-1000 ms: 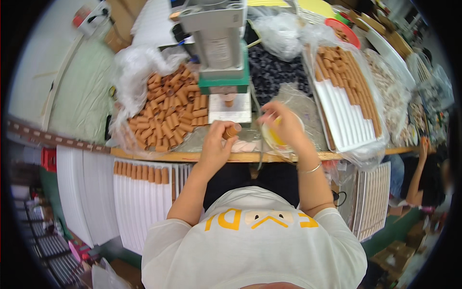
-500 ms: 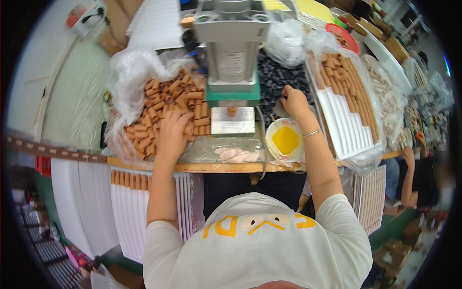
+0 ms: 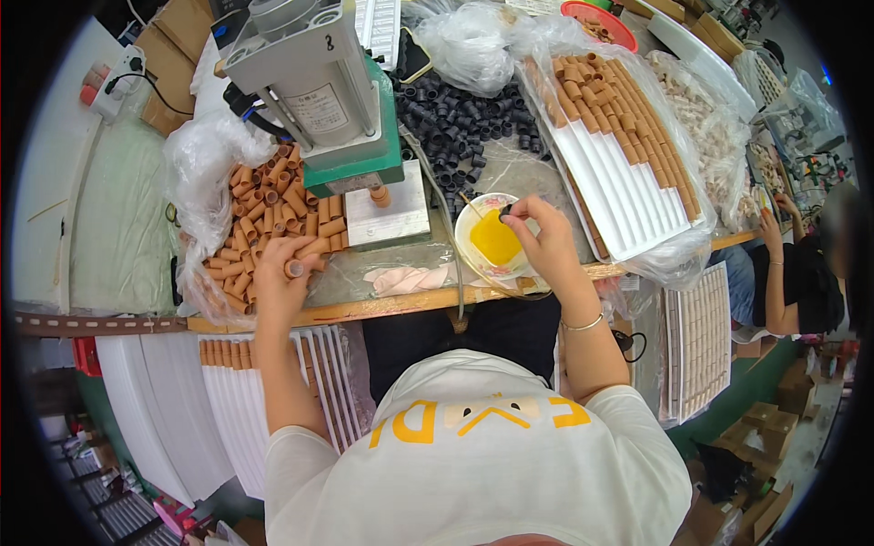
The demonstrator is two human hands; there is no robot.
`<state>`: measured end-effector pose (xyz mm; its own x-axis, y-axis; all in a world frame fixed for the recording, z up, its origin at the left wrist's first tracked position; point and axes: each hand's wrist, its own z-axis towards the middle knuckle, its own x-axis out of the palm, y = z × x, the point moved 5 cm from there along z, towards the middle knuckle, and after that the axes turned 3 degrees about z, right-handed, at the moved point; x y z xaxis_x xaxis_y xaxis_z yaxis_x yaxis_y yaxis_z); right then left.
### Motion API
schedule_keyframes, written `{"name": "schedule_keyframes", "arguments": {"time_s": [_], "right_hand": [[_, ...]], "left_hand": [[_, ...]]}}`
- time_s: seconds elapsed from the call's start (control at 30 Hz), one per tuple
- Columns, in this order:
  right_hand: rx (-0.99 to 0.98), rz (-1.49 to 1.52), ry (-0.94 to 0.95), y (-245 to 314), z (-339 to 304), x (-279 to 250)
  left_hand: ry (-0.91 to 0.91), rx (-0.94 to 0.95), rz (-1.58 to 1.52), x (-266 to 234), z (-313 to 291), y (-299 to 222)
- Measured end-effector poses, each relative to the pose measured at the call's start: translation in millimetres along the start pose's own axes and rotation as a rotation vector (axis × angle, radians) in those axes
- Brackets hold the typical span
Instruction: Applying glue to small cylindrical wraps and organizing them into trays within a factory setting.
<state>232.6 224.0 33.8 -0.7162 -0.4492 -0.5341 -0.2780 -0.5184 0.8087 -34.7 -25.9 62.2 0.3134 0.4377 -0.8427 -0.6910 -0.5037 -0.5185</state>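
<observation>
My right hand (image 3: 550,244) pinches a small black plastic fitting (image 3: 505,211) over a white bowl (image 3: 465,221) of yellow liquid (image 3: 492,238), in which a thin stick rests. I cannot tell whether the fitting touches the liquid. On the left, my left hand (image 3: 280,280) is closed around a short brown tube (image 3: 293,268), its open end facing up toward me. That hand sits at the near edge of a pile of similar brown tubes (image 3: 269,193). Between my hands stands a bench press (image 3: 328,109) with a green head; one brown piece (image 3: 380,196) stands upright on its metal block (image 3: 405,211).
Many black fittings (image 3: 446,123) lie loose behind the bowl. To the right is a ridged white tray (image 3: 605,196), partly filled with brown tubes. A pink cloth (image 3: 410,279) lies by the wooden table edge (image 3: 364,307). Another person (image 3: 801,264) sits at far right.
My right hand has come from the black fittings to the bowl, carrying one fitting. My left hand has drawn nearer to me with a tube. The whole view has shifted and tilted.
</observation>
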Motion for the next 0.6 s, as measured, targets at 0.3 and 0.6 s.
{"name": "schedule_keyframes", "arguments": {"time_s": [0.3,0.6], "right_hand": [[-0.452,-0.481,0.014,25,-10,24],[-0.505,0.03,-0.049,79,-8,18]], "left_hand": [[0.242,-0.018,-1.123,92,-6,-47],[0.277,0.044,-1.061,106,-4,-87]]}}
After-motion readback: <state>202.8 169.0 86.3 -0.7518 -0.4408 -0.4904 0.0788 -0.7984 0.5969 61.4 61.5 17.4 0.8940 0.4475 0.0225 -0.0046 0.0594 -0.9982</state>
